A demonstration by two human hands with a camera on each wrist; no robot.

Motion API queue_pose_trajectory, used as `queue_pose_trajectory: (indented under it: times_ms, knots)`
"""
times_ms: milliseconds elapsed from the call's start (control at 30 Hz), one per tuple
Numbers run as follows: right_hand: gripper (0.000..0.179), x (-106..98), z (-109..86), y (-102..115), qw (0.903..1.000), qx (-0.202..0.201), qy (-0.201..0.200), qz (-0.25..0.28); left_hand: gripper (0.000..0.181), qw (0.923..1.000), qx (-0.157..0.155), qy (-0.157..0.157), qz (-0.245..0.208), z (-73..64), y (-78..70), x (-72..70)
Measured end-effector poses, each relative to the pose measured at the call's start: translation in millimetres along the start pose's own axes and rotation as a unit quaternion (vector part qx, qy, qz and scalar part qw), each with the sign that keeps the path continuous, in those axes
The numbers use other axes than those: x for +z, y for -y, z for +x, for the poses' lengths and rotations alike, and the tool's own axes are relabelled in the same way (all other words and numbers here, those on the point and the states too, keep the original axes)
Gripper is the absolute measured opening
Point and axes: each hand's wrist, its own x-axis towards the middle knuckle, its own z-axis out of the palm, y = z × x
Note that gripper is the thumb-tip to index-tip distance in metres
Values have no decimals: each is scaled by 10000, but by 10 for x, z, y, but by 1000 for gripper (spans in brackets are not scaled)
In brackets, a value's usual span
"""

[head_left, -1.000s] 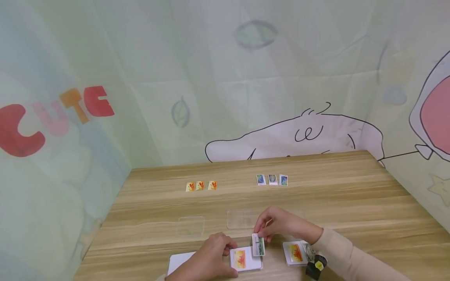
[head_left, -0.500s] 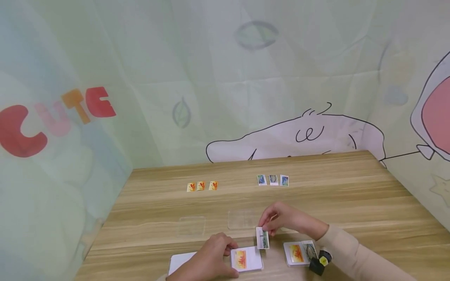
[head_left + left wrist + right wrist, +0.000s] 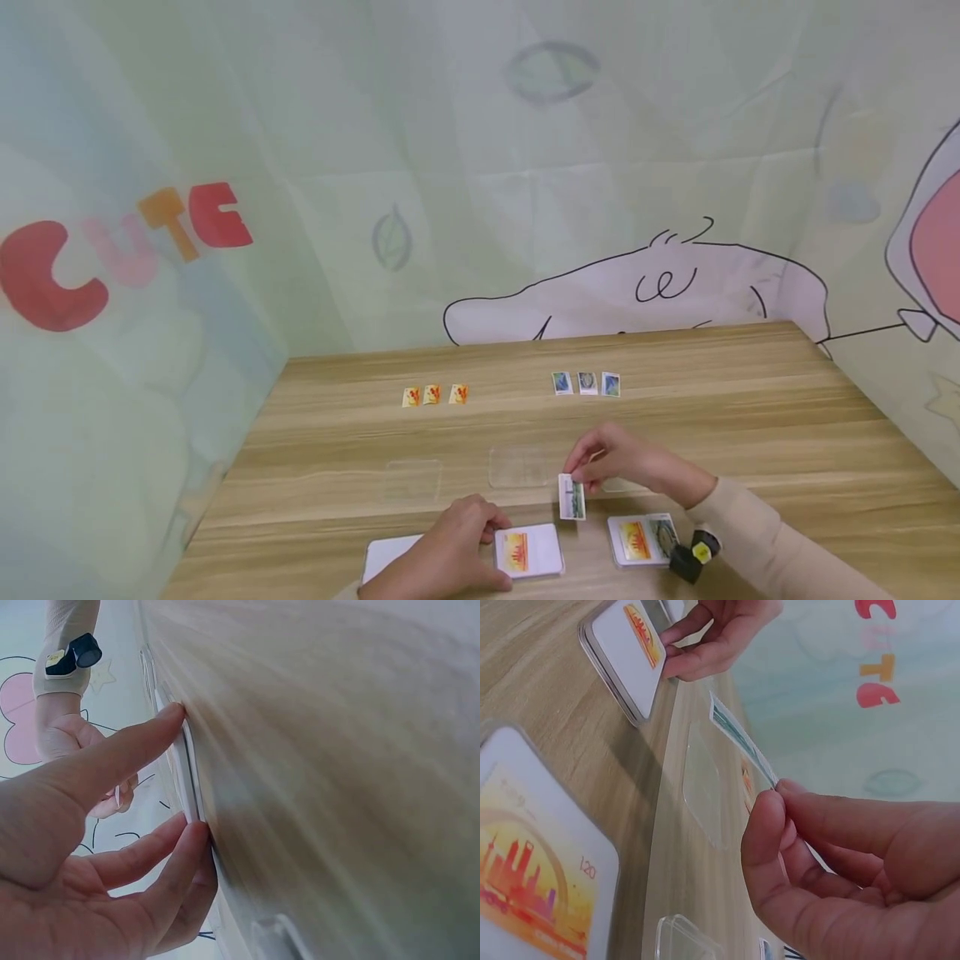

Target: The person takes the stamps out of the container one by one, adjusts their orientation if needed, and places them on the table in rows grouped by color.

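My left hand (image 3: 453, 550) holds the near left edge of a flat white case (image 3: 546, 552) on the table, thumb and fingers apart along it, as the left wrist view also shows. An orange stamp (image 3: 515, 552) with a red skyline lies in the left half of that case. Between the thumb and fingertips of my right hand (image 3: 618, 460) is a small stamp (image 3: 572, 497) with a pale and green picture. It hangs in the air beyond the case's right side; the right wrist view shows this stamp (image 3: 739, 742) nearly edge-on, pinched at one end.
At right, another white case (image 3: 615, 546) holds an orange stamp and a greyish one. A third white case (image 3: 381, 557) lies partly under my left forearm. Clear lids (image 3: 517, 467) lie farther back. Behind them are three yellow-orange stamps (image 3: 432, 394) and three blue-green stamps (image 3: 587, 383).
My right hand has drawn the stamp away from over the middle case, to the right and farther back. The left hand stays at the case.
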Motion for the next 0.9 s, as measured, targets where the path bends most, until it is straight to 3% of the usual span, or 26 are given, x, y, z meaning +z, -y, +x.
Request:
queue_pose_trajectory:
  times_ms: [533,900]
  knots:
    - [8,-149,-32,59,9997,167,-176,19,49,9998,166,-62,96,-12,6,-1]
    - [9,-243,-41,20,9995,116,-250,-160,47,9998,141,-1,-103,5,32,8]
